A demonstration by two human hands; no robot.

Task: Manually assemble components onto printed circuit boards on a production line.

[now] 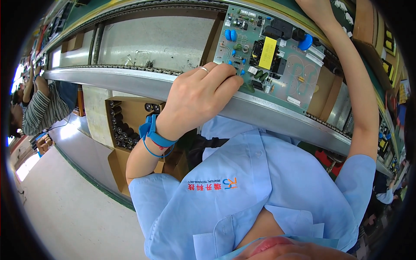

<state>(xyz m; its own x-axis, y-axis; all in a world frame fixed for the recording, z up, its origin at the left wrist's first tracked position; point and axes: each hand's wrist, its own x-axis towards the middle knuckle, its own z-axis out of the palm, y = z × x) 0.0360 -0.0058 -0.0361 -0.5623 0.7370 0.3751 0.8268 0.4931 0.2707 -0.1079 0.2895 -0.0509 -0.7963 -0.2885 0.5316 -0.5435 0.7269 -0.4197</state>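
A populated circuit board lies across the conveyor, with a yellow-wrapped transformer near its middle. Blue disc parts and small green components are dotted over its left side. My left hand, with a ring and a blue wrist strap, is at the board's near left corner. Its fingers are curled together over the small parts there; the thumb and whatever is pinched are hidden. My right hand stretches past the board's far right corner, by some white parts. The picture's top edge cuts off its fingers.
The conveyor's metal rail runs between me and the board. Below it on the left, a cardboard box holds several black cylinders. At the right stands another box beside yellow-topped parts. A co-worker in a striped shirt is at far left.
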